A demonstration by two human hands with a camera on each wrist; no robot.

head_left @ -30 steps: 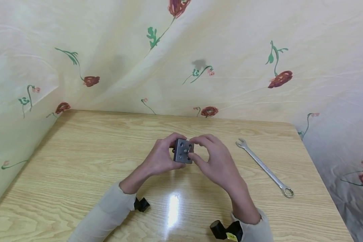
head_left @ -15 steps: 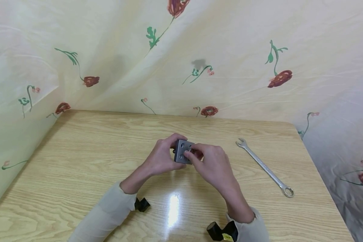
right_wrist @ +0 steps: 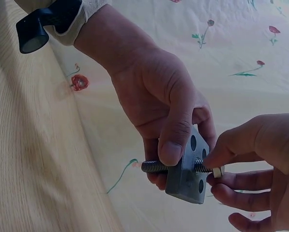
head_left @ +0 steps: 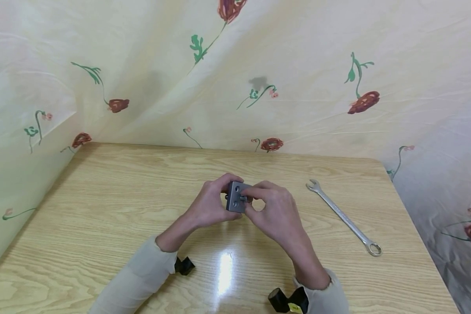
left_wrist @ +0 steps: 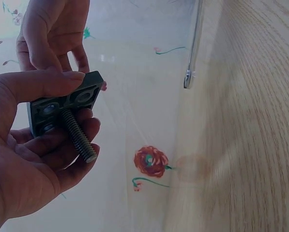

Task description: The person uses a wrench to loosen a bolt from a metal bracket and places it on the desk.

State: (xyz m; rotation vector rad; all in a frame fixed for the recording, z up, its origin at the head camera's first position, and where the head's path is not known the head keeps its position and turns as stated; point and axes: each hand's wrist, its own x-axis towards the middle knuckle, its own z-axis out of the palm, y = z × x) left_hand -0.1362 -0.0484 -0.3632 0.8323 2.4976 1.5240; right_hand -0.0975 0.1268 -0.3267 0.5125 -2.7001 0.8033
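Observation:
Upright above the table, a grey metal block with several holes (head_left: 235,196) is gripped by my left hand (head_left: 209,203), thumb on one edge and fingers on the opposite one. Through its centre passes a threaded bolt (left_wrist: 77,135); the shank sticks out well beyond the face towards my left palm. On the other side, the hex head (right_wrist: 218,171) stands a short way off the block, with some thread showing between. My right hand (head_left: 276,209) pinches the bolt by its head, fingertips above and below it. The right wrist view shows this closest.
A silver combination wrench (head_left: 343,217) lies slanted on the wooden table (head_left: 121,187), right of my right hand. Floral cloth (head_left: 161,96) hangs along the back and sides. A black wrist camera (head_left: 288,301) juts from my right sleeve, another (head_left: 184,265) from my left.
My right fingers have gone from beside the bolt, to closing over its head, to a shifted pinch that leaves the head partly visible. Left hand and block have hardly moved.

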